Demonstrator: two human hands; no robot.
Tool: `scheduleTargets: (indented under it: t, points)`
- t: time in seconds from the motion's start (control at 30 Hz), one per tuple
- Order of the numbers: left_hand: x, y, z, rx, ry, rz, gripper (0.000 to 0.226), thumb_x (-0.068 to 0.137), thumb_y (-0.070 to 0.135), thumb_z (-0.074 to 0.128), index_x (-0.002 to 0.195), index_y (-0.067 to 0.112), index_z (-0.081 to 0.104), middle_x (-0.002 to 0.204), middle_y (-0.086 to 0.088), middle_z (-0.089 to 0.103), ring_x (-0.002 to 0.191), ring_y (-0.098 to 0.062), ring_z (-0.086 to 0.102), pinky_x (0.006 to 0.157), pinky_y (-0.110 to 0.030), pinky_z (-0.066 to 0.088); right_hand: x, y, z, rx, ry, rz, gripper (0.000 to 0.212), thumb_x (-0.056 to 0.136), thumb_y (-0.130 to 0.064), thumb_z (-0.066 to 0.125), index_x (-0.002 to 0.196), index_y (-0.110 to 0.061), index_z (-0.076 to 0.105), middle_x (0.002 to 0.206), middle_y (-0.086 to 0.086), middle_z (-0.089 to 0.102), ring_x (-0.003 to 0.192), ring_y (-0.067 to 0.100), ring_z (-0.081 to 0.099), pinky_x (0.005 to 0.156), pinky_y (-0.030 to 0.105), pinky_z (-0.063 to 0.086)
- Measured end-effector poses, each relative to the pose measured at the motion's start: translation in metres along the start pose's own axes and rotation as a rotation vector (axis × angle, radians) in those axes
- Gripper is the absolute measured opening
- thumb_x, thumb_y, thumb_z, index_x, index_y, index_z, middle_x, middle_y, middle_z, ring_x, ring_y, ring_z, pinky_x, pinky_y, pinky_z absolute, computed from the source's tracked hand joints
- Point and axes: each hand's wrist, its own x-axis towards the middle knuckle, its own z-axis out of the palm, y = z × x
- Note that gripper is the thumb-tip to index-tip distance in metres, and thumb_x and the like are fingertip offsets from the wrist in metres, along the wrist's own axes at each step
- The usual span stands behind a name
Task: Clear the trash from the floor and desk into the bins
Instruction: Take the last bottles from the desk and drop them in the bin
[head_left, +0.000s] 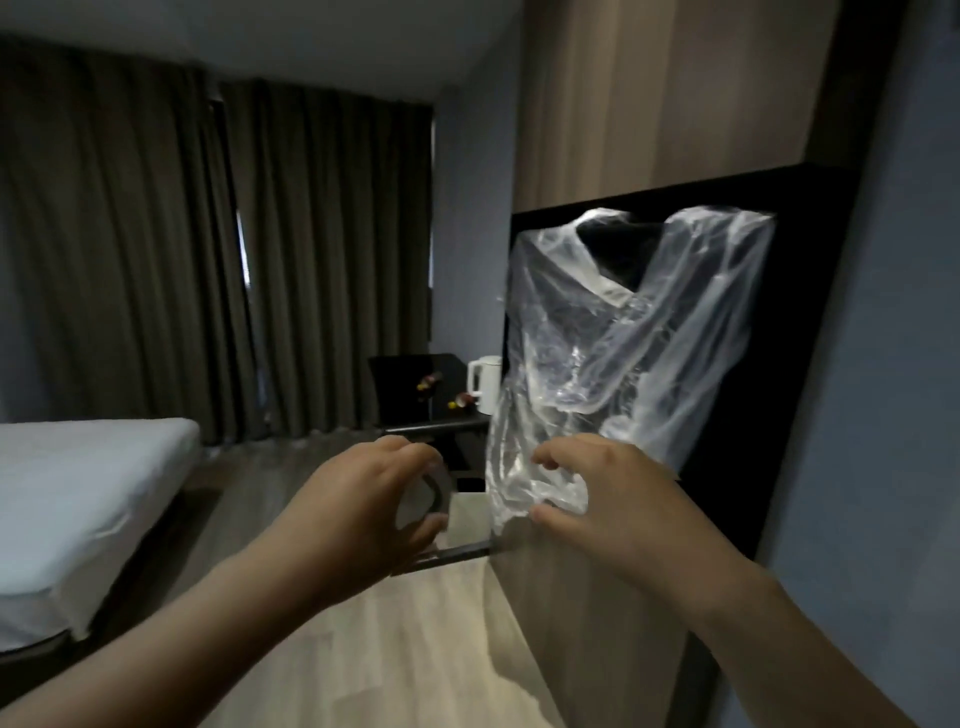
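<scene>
1. Head view, as I watch from my remote seat: both bare hands are raised over the pale wooden floor (389, 649), just in front of a black wall panel (795, 312).
2. My read on the right hand (602, 499) is a narrow pinch, with thumb and curled fingers closed on the bunched lower end of a clear plastic bag (623, 338).
3. That bag billows upward above the hand and against the black panel, with its two handle loops at the top.
4. I see the left hand (363, 512) curled round a grey ring-shaped object (423, 499), fingers over the top and thumb beneath. I cannot tell what the object is.
5. Both hands sit near each other but apart.
6. Further back, a black desk (436, 423) carries a white kettle (483, 382) and a few small coloured bits (460, 401) beside it, too small for me to identify.
7. At left is a bed (78, 483) with a white sheet, and dark curtains (156, 234) hang behind it.
</scene>
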Motion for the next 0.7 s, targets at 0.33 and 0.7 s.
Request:
scheduleTargets:
  t: [0.33, 0.7]
  points:
    - [0.061, -0.101, 0.033, 0.024, 0.070, -0.127, 0.054, 0.084, 0.050, 0.058, 0.133, 0.031, 0.046, 0.123, 0.014, 0.054, 0.112, -0.003, 0.052, 0.093, -0.018, 0.044, 0.136, 0.011, 0.072, -0.005, -0.052, -0.129, 0.041, 0.082, -0.042, 0.064, 0.121, -0.031, 0.057, 0.117, -0.014, 0.058, 0.109, 0.005, 0.054, 0.095, 0.026, 0.044]
    - [0.189, -0.151, 0.088, 0.058, 0.101, -0.208, 0.050, 0.086, 0.050, 0.055, 0.132, 0.034, 0.043, 0.123, 0.018, 0.051, 0.112, 0.003, 0.048, 0.095, -0.015, 0.043, 0.272, 0.093, 0.111, 0.069, -0.030, -0.198, 0.037, 0.084, -0.044, 0.062, 0.119, -0.035, 0.056, 0.113, -0.019, 0.058, 0.106, 0.000, 0.053, 0.094, 0.025, 0.046]
